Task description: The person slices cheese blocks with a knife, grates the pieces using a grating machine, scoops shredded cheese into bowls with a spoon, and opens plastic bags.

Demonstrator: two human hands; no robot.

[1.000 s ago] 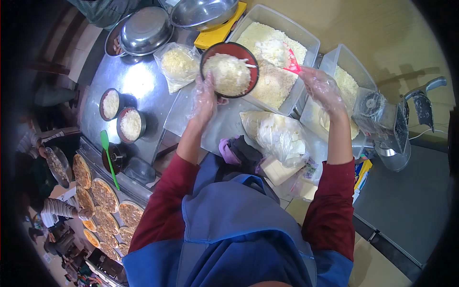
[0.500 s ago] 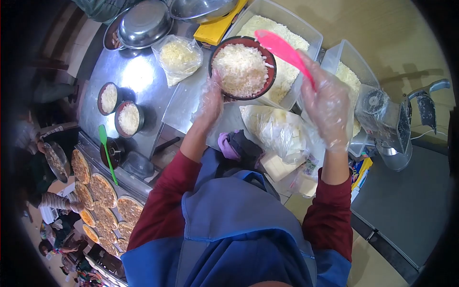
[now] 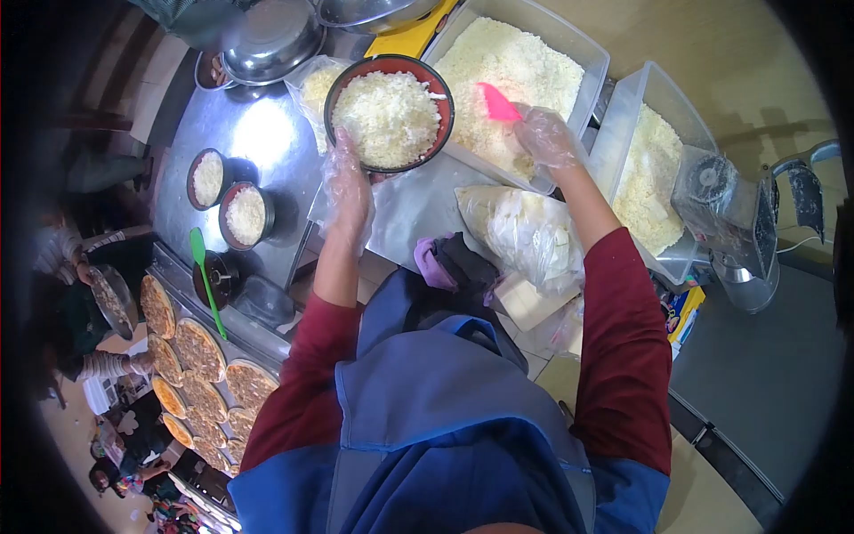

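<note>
My left hand (image 3: 345, 185), in a clear plastic glove, grips the near side of a dark bowl (image 3: 438, 82) with a reddish inside. Grated white cheese (image 3: 384, 116) is heaped in it. My gloved right hand (image 3: 549, 138) is closed around a pink spatula (image 3: 500, 105), its handle hidden in the fingers. The spatula's blade is at the grated cheese (image 3: 511, 58) in the large clear plastic bin (image 3: 591, 89). Whether it digs in or just touches the surface, I cannot tell. Under my right forearm lies a plastic bag with white pieces (image 3: 534, 236).
Two smaller bowls of white cheese (image 3: 208, 178) stand left on the metal table (image 3: 191, 133), near a green spatula (image 3: 206, 285). Topped flatbreads (image 3: 197, 350) lie lower left, beside another person's hand (image 3: 138, 362). A second bin (image 3: 614, 169) and a metal grating machine (image 3: 725, 200) are right.
My right hand has carried the pink spatula from above the bowl's edge forward and left, down to the bin's cheese. The bowl has shifted left in my left hand.
</note>
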